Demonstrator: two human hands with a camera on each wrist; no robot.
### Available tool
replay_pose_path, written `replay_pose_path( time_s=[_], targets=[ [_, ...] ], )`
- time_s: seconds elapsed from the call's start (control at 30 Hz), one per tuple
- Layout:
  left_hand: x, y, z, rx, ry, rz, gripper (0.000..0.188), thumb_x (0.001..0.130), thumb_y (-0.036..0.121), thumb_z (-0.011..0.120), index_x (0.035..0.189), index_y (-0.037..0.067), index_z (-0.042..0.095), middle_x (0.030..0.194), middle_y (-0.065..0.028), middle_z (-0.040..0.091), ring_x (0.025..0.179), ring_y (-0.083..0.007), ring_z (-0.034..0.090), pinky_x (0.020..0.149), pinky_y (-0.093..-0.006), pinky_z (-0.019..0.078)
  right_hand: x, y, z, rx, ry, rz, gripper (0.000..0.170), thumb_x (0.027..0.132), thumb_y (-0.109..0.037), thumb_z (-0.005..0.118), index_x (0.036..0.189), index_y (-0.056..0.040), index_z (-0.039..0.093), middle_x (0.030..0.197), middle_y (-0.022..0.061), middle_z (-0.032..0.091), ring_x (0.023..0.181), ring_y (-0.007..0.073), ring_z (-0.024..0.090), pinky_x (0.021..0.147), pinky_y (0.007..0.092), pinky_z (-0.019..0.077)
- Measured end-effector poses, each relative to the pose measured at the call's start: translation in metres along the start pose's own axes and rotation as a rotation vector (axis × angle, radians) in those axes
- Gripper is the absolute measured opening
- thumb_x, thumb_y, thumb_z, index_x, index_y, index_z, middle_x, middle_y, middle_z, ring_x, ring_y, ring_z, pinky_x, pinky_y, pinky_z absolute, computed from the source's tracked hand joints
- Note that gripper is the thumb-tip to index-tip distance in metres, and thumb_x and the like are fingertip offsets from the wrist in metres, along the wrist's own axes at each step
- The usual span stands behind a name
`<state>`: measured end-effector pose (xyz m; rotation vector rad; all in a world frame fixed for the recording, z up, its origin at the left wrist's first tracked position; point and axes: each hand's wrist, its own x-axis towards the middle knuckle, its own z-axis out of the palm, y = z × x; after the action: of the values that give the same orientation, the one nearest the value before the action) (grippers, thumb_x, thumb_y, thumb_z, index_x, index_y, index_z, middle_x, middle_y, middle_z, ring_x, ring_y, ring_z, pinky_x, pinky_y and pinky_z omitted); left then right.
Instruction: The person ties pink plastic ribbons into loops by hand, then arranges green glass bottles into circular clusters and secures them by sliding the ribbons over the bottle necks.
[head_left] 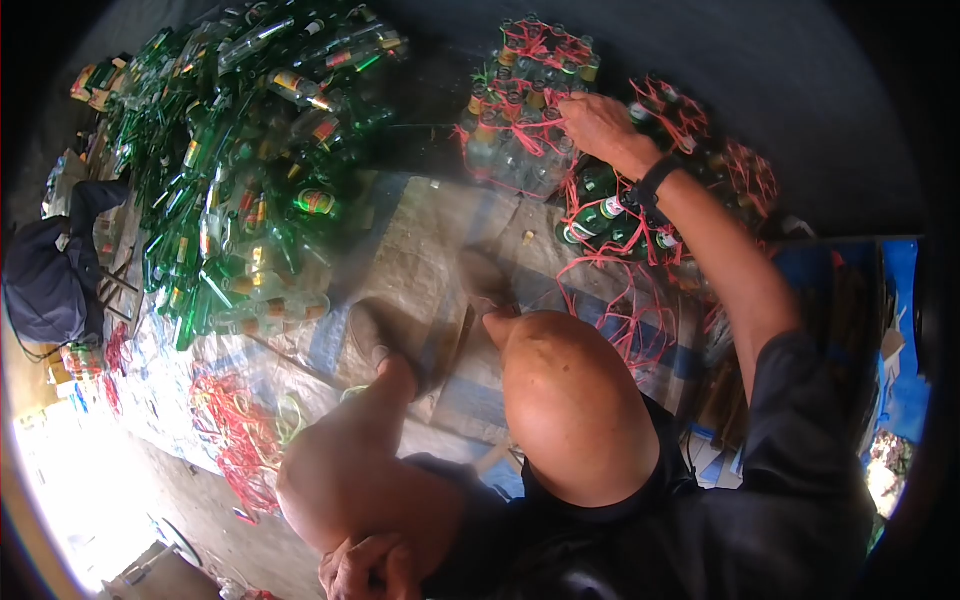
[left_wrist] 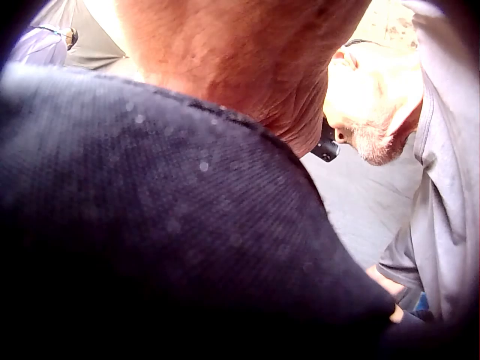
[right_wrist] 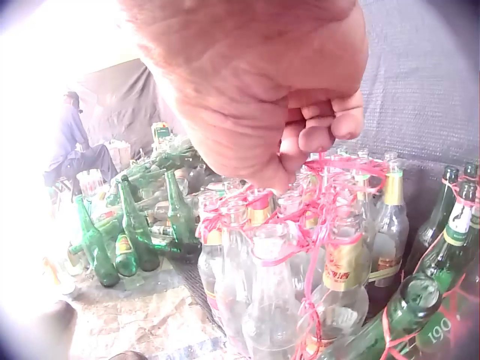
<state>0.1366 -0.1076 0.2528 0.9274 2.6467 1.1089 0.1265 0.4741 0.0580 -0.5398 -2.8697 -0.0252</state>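
My right hand reaches over a bundle of clear glass bottles tied together with pink plastic string. In the right wrist view its fingers curl down at the bottle tops and pinch the string, which rises to the fingertips. The bottles stand upright, some with gold neck labels. Low in the head view my left hand rests by my left thigh, fingers loosely bent, holding nothing. Dark cloth and bare skin fill most of the left wrist view.
Green bottles bound with pink string stand right of the clear bundle. A large heap of loose green bottles lies at the left. Loose red string lies on the ground sheet. A person in grey is close by.
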Motion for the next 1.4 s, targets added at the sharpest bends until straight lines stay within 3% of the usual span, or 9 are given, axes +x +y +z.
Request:
replay_pose_path(
  time_s=[0.23,0.3,0.33,0.4,0.9,1.0,1.07,1.17,1.4],
  targets=[
    [-0.003,0.003,0.005,0.050,0.015,0.019,0.005,0.086,0.009,0.075,0.086,0.004,0.075,0.079,-0.0093,0.075,0.070,-0.0291,0.071,0.072,-0.0405,0.0580,0.004,0.007,0.004,-0.024,0.007,0.074,0.009,0.091,-0.013,0.060,0.089,-0.0051,0.065,0.096,0.0154,0.070,0.091,0.0405,0.068,0.075,0.0517,0.0541],
    [-0.006,0.015,0.018,-0.268,0.315,-0.494,0.005,0.086,0.009,0.075,0.086,0.004,0.075,0.079,-0.0086,0.075,0.070,-0.0284,0.071,0.072,-0.0405,0.0578,0.005,0.007,0.006,-0.028,0.021,0.087,0.010,0.092,-0.014,0.060,0.091,-0.0057,0.065,0.095,0.0148,0.069,0.091,0.0399,0.068,0.075,0.0511,0.0541],
    [-0.006,0.007,0.015,-0.268,0.314,-0.494,0.005,0.086,0.009,0.075,0.086,0.004,0.075,0.079,-0.0086,0.075,0.070,-0.0284,0.071,0.072,-0.0405,0.0578,0.005,0.006,0.006,-0.019,0.032,0.083,0.007,0.093,-0.012,0.061,0.092,-0.0067,0.065,0.092,0.0140,0.068,0.090,0.0392,0.068,0.075,0.0506,0.0540],
    [-0.002,-0.009,0.003,0.064,0.046,0.039,0.005,0.085,0.009,0.075,0.086,0.004,0.075,0.079,-0.0085,0.075,0.069,-0.0280,0.070,0.071,-0.0405,0.0576,0.006,0.014,0.015,-0.009,0.043,0.080,0.006,0.093,-0.011,0.061,0.093,-0.0076,0.065,0.090,0.0132,0.067,0.089,0.0385,0.067,0.074,0.0501,0.0539],
    [-0.001,-0.002,0.003,0.036,0.036,0.000,0.006,0.086,0.008,0.074,0.086,0.002,0.074,0.077,-0.0109,0.073,0.067,-0.0283,0.069,0.068,-0.0391,0.0562,0.000,0.068,0.067,0.070,0.048,-0.132,0.011,0.089,-0.003,0.062,0.100,-0.0053,0.065,0.093,0.0116,0.069,0.084,0.0315,0.069,0.072,0.0472,0.0551],
    [0.000,-0.003,0.003,0.005,0.042,0.011,0.007,0.087,0.009,0.074,0.087,0.002,0.074,0.077,-0.0111,0.073,0.067,-0.0282,0.069,0.067,-0.0394,0.0562,-0.005,0.058,0.051,0.345,-0.100,0.168,0.014,0.091,-0.006,0.062,0.104,-0.0017,0.064,0.087,0.0097,0.068,0.084,0.0271,0.068,0.072,0.0421,0.0544],
    [-0.001,-0.004,0.003,0.003,0.047,0.018,0.007,0.087,0.009,0.074,0.087,0.002,0.074,0.076,-0.0113,0.073,0.066,-0.0285,0.068,0.066,-0.0396,0.0561,-0.012,0.050,0.038,0.098,0.165,-0.085,0.019,0.093,-0.008,0.062,0.111,-0.0011,0.062,0.078,0.0092,0.063,0.082,0.0247,0.066,0.069,0.0380,0.0525],
    [0.001,-0.003,0.002,0.000,0.045,0.033,0.008,0.087,0.009,0.074,0.087,0.001,0.074,0.076,-0.0120,0.072,0.066,-0.0291,0.068,0.065,-0.0398,0.0560,-0.011,0.054,0.027,0.399,-0.149,0.246,0.025,0.093,-0.001,0.060,0.117,-0.0033,0.062,0.080,0.0119,0.063,0.086,0.0294,0.066,0.071,0.0403,0.0522],
    [-0.003,0.003,-0.001,0.041,0.032,-0.037,0.008,0.087,0.009,0.073,0.087,0.001,0.074,0.079,-0.0141,0.073,0.070,-0.0311,0.069,0.069,-0.0412,0.0566,-0.047,-0.004,-0.031,0.160,0.109,0.111,0.031,0.092,-0.001,0.058,0.122,-0.0038,0.063,0.090,0.0172,0.067,0.086,0.0360,0.067,0.074,0.0464,0.0515]
  ],
)
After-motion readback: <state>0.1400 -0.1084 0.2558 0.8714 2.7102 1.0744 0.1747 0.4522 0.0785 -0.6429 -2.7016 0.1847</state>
